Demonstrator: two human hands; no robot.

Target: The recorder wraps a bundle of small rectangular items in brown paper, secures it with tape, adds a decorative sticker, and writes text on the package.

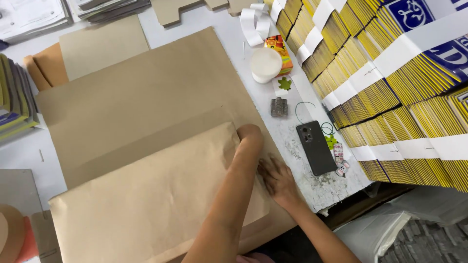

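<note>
Seen from above, a large sheet of brown kraft paper covers the white worktop, with a paper-wrapped flat bundle at lower centre. The left hand is curled shut, pressing down on the bundle's upper right corner, seemingly to hold the fold flat. The right hand lies open just beside it, fingers spread on the paper's edge. Right of the hands lie a dark smartphone and a white round tub; banded yellow booklet stacks fill the upper right.
</note>
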